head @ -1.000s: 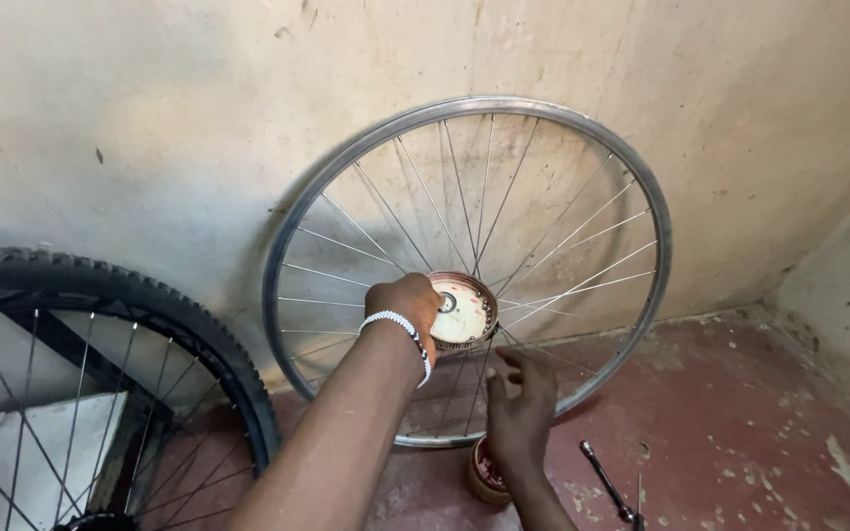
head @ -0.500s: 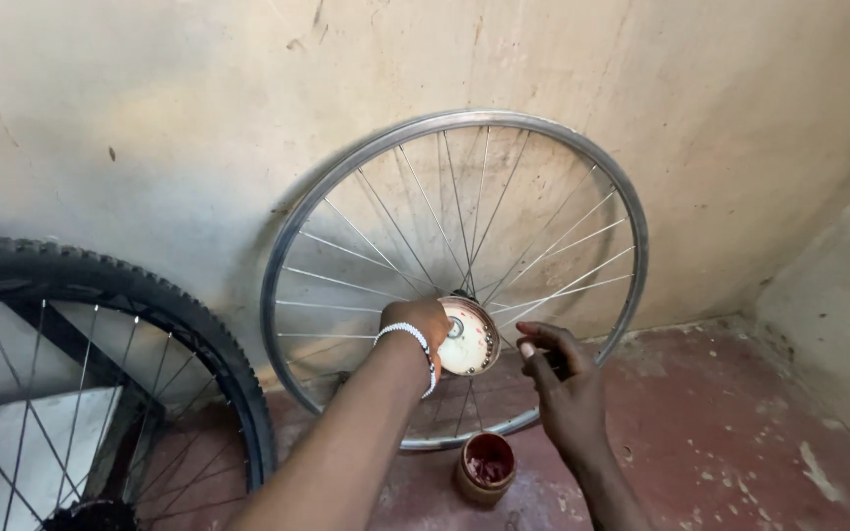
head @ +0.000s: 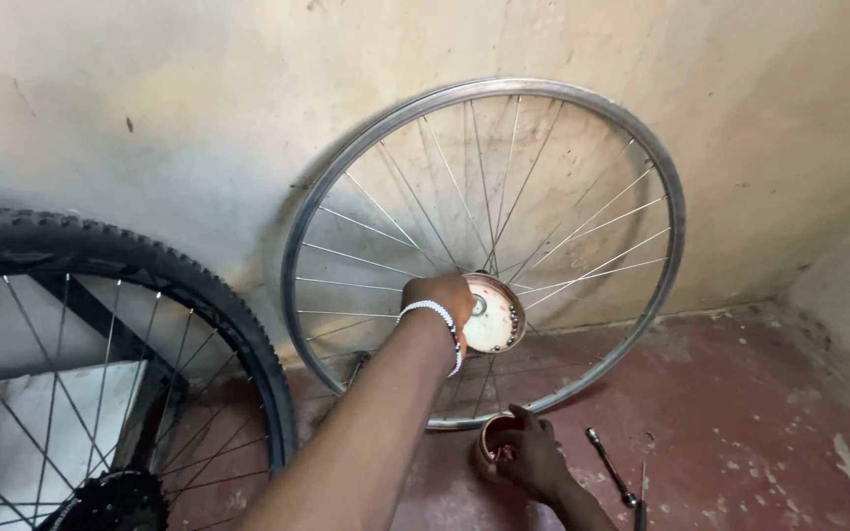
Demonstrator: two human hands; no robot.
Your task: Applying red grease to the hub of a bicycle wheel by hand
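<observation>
A bare spoked bicycle wheel (head: 582,108) leans against the wall, its silver rim resting on the red floor. My left hand (head: 442,298), with a white bead bracelet at the wrist, grips the round pale hub (head: 497,317) at the wheel's centre. My right hand (head: 533,455) is low on the floor, fingers dipped into a small round tin (head: 489,447) with red-brown contents. Whether those fingers hold anything is hidden.
A second bicycle wheel with a black knobby tyre (head: 199,285) stands at the left, a cog cluster (head: 115,503) at its base. A thin metal tool (head: 610,467) lies on the red floor (head: 759,433) right of the tin. A wall corner closes the right side.
My right hand rose beside the hub, then dropped back down to the tin on the floor. My left hand has stayed on the hub.
</observation>
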